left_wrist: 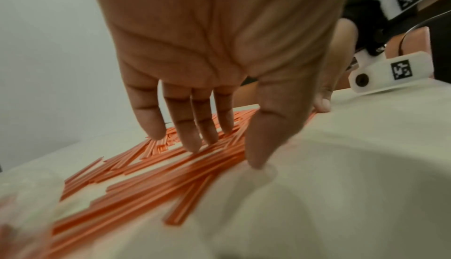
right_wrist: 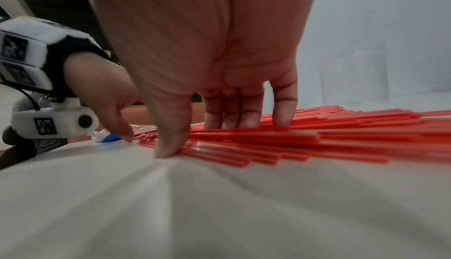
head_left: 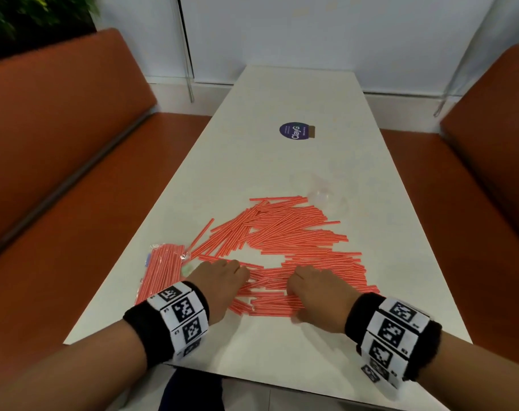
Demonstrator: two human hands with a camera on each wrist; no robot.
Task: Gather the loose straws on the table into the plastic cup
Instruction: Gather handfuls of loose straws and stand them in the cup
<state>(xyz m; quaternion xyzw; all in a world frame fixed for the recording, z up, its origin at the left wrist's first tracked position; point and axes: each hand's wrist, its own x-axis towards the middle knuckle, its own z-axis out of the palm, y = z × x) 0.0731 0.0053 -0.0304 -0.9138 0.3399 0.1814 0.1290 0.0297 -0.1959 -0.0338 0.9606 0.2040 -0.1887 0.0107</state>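
Both hands lie flat with straight fingers on the red straws [head_left: 296, 241]. The left hand [head_left: 219, 280] and right hand [head_left: 317, 292] press the near side of the pile on the white counter [head_left: 282, 99]. The clear plastic cup [head_left: 323, 188] is just behind the pile.

Table [head_left: 282, 93]: long, white, runs toward 12 o'clock to a pale wall [head_left: 311, 31]
Sticker [head_left: 294, 131]: round, dark blue, reads "ClayG", on the tabletop mid-length; small tan tab at its 3 o'clock edge
Bag [head_left: 160, 271]: clear plastic, filled with red straws, at the table's 9 o'clock edge
Benches: orange, one along 9 o'clock [head_left: 59, 137], one along 3 o'clock [head_left: 495, 137]
Plant [head_left: 30, 13]: green leaves at 11 o'clock behind the bench, blurred
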